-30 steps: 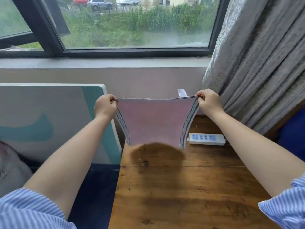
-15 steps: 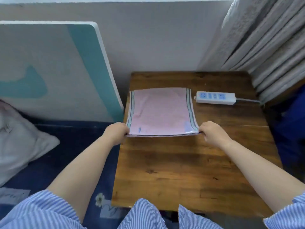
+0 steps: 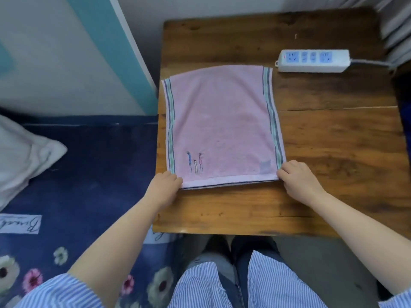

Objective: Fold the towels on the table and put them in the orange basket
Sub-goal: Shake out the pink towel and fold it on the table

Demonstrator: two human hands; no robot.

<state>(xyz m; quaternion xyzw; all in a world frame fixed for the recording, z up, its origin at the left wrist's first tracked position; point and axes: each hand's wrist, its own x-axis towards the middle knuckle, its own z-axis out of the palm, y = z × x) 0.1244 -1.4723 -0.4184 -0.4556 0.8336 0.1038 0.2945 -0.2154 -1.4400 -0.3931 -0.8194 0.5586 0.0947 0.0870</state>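
A pink towel [image 3: 220,123] with striped side borders and small embroidered figures lies flat on the wooden table [image 3: 333,152], folded double with its layered edge toward me. My left hand [image 3: 165,185] pinches the towel's near left corner. My right hand [image 3: 297,177] pinches the near right corner. The orange basket is not in view.
A white power strip [image 3: 313,60] with its cable lies on the table behind the towel's right side. A white and teal board [image 3: 93,52] leans against the wall at left. A dark blue floral bedspread [image 3: 89,185] and a white pillow [image 3: 20,156] lie left of the table.
The towel, held up in the air by its top corners, has come down onto the table and now lies flat. Both hands stayed on its corners and drew toward me.
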